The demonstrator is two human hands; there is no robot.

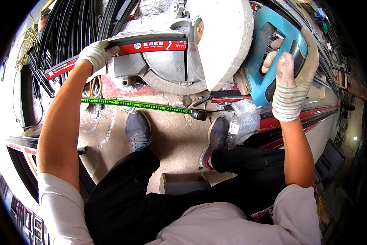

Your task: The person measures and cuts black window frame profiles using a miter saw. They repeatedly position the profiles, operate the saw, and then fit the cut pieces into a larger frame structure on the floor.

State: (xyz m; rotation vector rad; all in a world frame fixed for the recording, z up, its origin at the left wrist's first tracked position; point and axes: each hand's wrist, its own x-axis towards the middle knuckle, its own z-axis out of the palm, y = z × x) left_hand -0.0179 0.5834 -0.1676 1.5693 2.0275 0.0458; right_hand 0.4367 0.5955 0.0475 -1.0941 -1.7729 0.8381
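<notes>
My gloved left hand (95,56) is closed around a long dark metal profile (151,46) with a red printed film along its side. The profile lies across the grey base (163,64) of a miter saw, and its right end passes behind the saw's clear edge guard. My gloved right hand (289,92) is wrapped around the teal saw handle (255,79), its fingers showing through the handle's opening. Between the hands stands the white blade guard (228,45), which hides most of the blade.
An extended green tape measure (140,105) lies in front of the saw, with pens (200,101) near its case. Scissors (93,87) sit at its left. Bundles of black profiles (71,30) fill the far left. A plastic bottle (233,128) and clear wrap (249,116) are beside my right shoe.
</notes>
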